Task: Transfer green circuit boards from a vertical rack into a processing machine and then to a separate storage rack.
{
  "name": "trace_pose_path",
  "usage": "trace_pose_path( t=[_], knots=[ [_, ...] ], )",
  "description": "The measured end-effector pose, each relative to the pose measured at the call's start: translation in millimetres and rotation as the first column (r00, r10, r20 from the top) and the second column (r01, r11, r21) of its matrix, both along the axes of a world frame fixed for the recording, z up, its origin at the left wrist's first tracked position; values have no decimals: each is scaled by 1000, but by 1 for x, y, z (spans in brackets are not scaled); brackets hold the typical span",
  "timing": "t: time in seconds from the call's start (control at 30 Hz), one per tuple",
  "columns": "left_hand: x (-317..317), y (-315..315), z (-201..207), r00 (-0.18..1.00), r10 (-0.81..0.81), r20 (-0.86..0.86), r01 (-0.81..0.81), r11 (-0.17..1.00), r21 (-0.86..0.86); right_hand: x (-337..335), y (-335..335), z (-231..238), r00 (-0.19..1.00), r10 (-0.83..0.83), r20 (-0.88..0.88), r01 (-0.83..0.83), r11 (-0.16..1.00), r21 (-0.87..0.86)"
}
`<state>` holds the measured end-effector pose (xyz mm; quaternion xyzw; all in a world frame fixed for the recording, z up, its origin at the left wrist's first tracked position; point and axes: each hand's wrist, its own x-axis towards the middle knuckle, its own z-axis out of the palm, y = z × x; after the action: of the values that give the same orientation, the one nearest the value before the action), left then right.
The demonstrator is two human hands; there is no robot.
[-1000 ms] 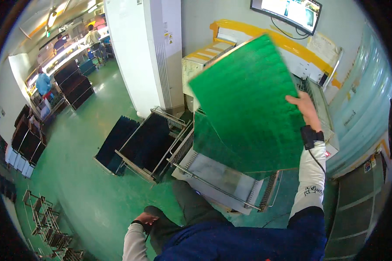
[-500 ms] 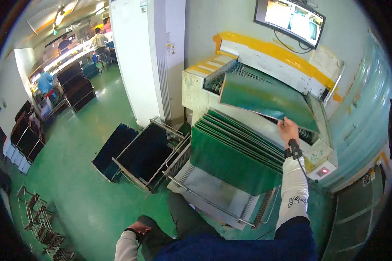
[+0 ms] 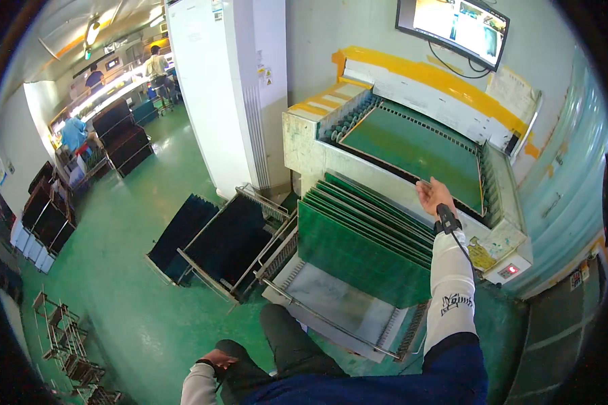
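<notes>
Down at the far left, on the green floor [image 3: 135, 297], a bunch of thin metal frames [image 3: 67, 341], well apart from both hands. Next, low by the left knee [image 3: 242, 354], the left hand [image 3: 221, 360], on the leg or just beside it, with its inside turned away; hard to tell how far open, or if empty. A bit further right and up, a rack of dark boards [image 3: 233, 219]. Then, in front of the body, a metal rack [image 3: 338, 287] with lots of green boards [image 3: 361, 250], all standing on edge and leaning, close together like slices of bread.

Past that rack, up and ahead, one flat green board [image 3: 412, 145], lying inside the top of a big white machine [image 3: 305, 152]. Long way of that board from left to right, along the machine's front, sloping down to the right in this view. Right at its near long edge, the right hand [image 3: 436, 194], fingers loose and half bent, nothing seen in its grip (too close to tell if just touching). From this hand, most of the board ahead and to the left. Right hand much nearer than the left. Last, at the far right of the machine, a little red light [image 3: 513, 269].
</notes>
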<state>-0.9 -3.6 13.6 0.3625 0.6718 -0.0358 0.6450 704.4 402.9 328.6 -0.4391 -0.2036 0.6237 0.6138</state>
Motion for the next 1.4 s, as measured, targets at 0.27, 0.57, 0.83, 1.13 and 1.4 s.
trace_pose_path(
  t=[0.27, 0.57, 0.83, 1.13, 1.4],
  knots=[
    [-2, 5, -18, 996, -60, -64, 57, 998, -40, -18, -21, 22, 945, -54, 324, 23, 995, 97],
    [1, 2, -12, 998, 6, -57, -7, 1000, -17, -118, -103, 8, 554, 114, 824, -313, 946, 80],
    [5, -3, 8, 995, 27, -101, -29, 999, -23, -179, -165, -33, -76, -361, 929, -525, 807, 270],
    [6, -10, 0, 995, 65, -73, -61, 996, 61, -182, -163, -45, -199, -295, 935, -467, 867, 174],
    [9, -12, 16, 996, 37, -77, -30, 996, 81, -156, -141, -71, -376, -262, 889, -513, 858, 36]
  ],
)
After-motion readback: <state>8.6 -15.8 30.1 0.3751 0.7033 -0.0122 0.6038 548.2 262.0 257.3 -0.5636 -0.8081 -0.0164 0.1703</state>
